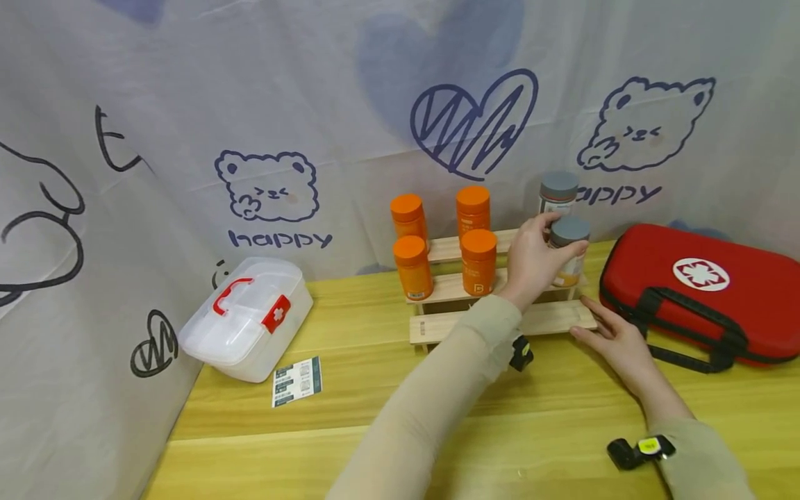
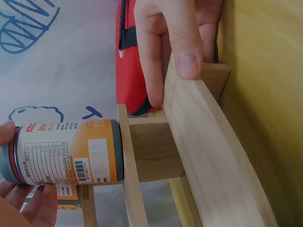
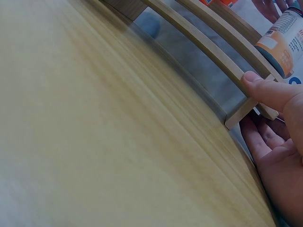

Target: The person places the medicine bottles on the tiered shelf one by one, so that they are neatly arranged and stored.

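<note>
My left hand (image 1: 530,258) holds a supplement bottle (image 1: 570,232) with a grey lid around its lid. The bottle stands upright at the right end of the middle step of a three-step wooden rack (image 1: 556,318). In the left wrist view, its printed label (image 2: 52,153) shows, white and orange, and its base is right at the step. A second grey-lidded bottle (image 1: 559,186) stands behind it on the top step. My right hand (image 1: 615,342) grips the right end of the lowest step, thumb (image 3: 252,78) on top and fingers below.
Several orange bottles (image 1: 478,260) stand on the rack's upper two steps, left of my left hand. A red first-aid bag (image 1: 656,257) lies close right of the rack. Farther left are a white medicine box (image 1: 250,333) with a red handle and a printed card (image 1: 297,381).
</note>
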Demonstrator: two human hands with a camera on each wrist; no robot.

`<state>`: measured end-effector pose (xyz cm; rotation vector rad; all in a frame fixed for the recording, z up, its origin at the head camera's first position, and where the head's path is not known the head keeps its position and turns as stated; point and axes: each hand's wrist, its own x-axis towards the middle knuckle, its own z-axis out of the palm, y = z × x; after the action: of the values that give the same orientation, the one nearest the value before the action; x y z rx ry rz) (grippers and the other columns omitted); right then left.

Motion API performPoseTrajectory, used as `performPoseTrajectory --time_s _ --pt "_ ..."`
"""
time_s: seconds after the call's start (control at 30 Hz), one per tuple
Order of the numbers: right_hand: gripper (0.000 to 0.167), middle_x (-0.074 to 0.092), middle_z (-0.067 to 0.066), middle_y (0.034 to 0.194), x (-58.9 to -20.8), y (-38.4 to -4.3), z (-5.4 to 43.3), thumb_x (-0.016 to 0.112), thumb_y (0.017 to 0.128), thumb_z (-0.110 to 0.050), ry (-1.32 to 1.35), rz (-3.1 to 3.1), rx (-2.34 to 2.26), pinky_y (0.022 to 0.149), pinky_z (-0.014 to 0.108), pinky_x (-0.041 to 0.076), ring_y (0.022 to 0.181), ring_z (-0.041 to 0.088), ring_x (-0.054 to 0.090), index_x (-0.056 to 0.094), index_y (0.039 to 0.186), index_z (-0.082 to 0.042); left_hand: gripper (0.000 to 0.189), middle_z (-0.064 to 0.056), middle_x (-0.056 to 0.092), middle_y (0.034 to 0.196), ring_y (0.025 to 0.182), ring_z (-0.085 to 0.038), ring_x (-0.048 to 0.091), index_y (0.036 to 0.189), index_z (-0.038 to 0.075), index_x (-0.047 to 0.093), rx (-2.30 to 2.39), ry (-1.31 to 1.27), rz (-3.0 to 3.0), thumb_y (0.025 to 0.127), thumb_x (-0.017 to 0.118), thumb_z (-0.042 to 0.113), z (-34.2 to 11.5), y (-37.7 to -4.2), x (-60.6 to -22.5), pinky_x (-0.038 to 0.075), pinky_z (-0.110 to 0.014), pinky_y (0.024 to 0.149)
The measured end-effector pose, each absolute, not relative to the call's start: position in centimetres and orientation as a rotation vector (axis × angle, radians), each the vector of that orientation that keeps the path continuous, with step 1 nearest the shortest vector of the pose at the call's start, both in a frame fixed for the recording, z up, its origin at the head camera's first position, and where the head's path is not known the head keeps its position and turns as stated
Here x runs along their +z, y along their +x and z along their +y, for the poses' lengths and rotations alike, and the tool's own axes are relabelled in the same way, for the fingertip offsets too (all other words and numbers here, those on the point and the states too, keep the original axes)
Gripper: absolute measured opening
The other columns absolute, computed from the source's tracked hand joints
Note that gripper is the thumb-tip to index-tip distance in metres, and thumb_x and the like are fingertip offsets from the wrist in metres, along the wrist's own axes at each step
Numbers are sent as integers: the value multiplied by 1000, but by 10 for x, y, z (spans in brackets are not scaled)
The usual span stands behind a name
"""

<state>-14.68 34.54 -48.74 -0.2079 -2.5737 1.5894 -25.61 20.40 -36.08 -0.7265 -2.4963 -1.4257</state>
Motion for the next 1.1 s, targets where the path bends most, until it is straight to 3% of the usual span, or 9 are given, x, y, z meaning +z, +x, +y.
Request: performPoseTrajectory --time_s 0.23,0.53,0.7,0.93,1.1 --pt "78 25 21 152 -487 -149 344 64 89 -44 -225 -2572 1595 76 2 37 129 42 37 27 152 -17 57 6 59 104 90 -3 54 127 17 59 -1391 -720 -2473 78 79 38 204 -258 -364 43 -11 73" --pt "76 26 22 151 -486 -149 344 65 90 -40 -204 -2564 1599 76 2 37 128 45 37 27 152 -16 62 -2 49 127 111 -13 51 138 11 44 -1493 -806 -2425 85 74 25 180 -236 -375 41 -14 88" --pt "77 27 20 151 -486 -148 342 64 90 -41 -214 -2579 1572 75 2 37 128 45 37 27 152 -16 56 -5 49 126 111 -15 52 134 7 48 -1582 -1009 -2399 85 73 15 138 -211 -388 44 -15 88" --pt "78 25 22 152 -489 -147 342 65 90 -41 -241 -2566 1575 74 0 34 129 46 34 26 152 -14 43 -4 55 115 103 -12 55 126 7 55 -1478 -1185 -2411 87 71 13 66 -195 -411 48 -16 83" --pt "78 24 24 151 -491 -147 340 65 90 -42 -252 -2568 1573 74 0 34 129 47 34 26 152 -15 33 -8 60 112 98 -22 59 119 2 59 -1495 -1180 -2417 88 69 8 10 -192 -424 54 -31 79"
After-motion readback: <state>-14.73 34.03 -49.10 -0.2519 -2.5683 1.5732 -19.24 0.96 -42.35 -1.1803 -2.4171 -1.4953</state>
